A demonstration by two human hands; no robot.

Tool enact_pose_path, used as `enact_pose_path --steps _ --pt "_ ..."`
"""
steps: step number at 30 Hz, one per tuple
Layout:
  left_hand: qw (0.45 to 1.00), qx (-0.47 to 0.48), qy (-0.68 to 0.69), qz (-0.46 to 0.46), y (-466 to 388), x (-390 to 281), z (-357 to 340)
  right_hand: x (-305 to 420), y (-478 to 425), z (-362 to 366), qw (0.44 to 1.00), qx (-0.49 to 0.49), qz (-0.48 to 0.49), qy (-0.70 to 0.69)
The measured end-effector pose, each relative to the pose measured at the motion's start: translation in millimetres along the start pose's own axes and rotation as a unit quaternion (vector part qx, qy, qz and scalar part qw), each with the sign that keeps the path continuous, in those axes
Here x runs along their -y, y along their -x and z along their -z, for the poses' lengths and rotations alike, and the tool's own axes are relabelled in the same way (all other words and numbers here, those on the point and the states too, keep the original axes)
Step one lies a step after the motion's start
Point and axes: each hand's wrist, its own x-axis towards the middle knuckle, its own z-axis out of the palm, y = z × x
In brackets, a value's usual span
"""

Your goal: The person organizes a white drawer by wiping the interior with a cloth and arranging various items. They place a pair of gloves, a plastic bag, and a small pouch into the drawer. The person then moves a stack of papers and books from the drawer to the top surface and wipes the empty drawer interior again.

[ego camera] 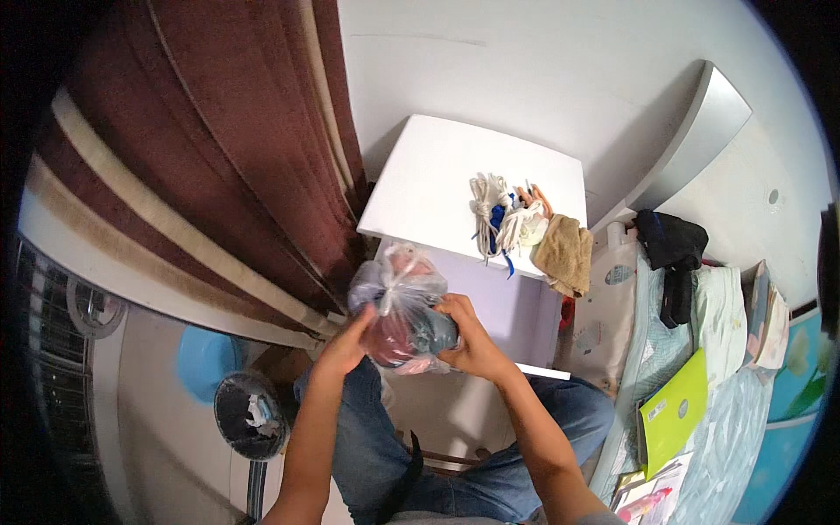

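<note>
Between my two hands is a clear plastic bag point(400, 315), knotted at the top and filled with bundled items in dark red, pink and dark teal, perhaps cloth. My left hand point(349, 341) grips its left side. On the right side, the fingers and thumb of my right hand point(474, 335) are spread around the bulge. Below and behind the bag, the drawer point(512, 315) of a white cabinet is pulled out; the bag hides its left part. On the white cabinet top point(453, 170) lie tied bundles of white cord point(482, 210), a blue strap point(497, 216) and a folded brown cloth point(563, 252).
A brown striped curtain point(216, 131) hangs close on the left. A black waste bin point(251, 413) and a blue basin point(205, 361) stand on the floor there. At right, a bed point(715, 433) holds a lime-green folder point(672, 413), papers and black fabric point(669, 236).
</note>
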Motion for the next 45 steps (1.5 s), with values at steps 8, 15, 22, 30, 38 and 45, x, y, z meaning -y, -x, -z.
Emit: enact_pose_path --steps 8,15,22,30,38,45 --pt "0.978 -0.087 -0.182 0.053 -59 -16 -13 -62 -20 -1 0.973 -0.02 -0.168 -0.155" --pt "0.98 -0.118 -0.159 -0.032 -105 -9 5 -106 -38 -27 0.984 -0.088 -0.004 0.158" --pt "0.935 -0.12 -0.307 -0.135 -138 7 17 -150 -59 -35 0.953 -0.097 -0.04 0.283" --pt "0.644 -0.13 -0.713 -0.245 -127 -1 -22 -180 -70 -44 0.921 -0.238 -0.126 0.283" --pt "0.563 -0.062 -0.806 -0.169 -134 -1 -4 -138 -65 -32 0.939 -0.095 -0.106 0.312" --pt "0.574 -0.038 -0.818 -0.019 -187 -20 -11 -164 -102 -43 0.886 -0.018 -0.171 0.431"
